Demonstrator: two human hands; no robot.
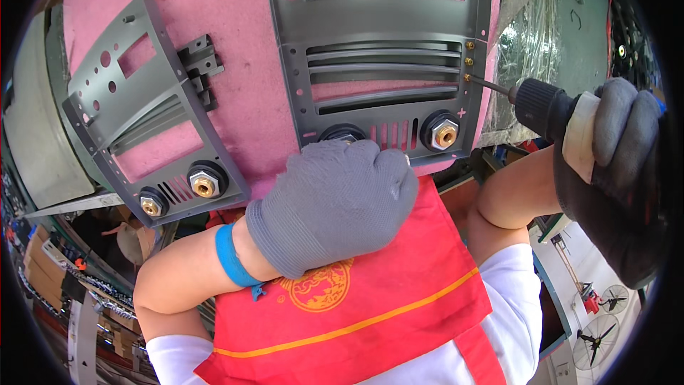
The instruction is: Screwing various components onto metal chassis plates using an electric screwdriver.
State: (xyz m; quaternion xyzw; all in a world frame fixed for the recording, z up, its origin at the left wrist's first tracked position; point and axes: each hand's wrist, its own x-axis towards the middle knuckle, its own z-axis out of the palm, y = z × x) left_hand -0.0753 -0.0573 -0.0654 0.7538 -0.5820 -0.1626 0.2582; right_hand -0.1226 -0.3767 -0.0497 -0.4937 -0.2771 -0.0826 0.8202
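A pink worktop (pixel 239 0) spans the upper middle of the frame, with clear plastic sheeting (pixel 531 39) toward the upper right. Brown cardboard (pixel 44 265) sits at lower left; two black-bladed fans (pixel 593 343) show at lower right, against a pale background.

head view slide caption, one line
Gloved right hand holds a black screwdriver to a grey panel, left hand at its lower edge.

Bright Light, Curved Edges

Light is bright and rather even. Up-left of the gripping right hand (pixel 621 127) in its dark grey glove, crumpled transparent plastic film (pixel 529 53) gives white glare. Right of this grip, the view darkens to black; far left, straight edges bend.
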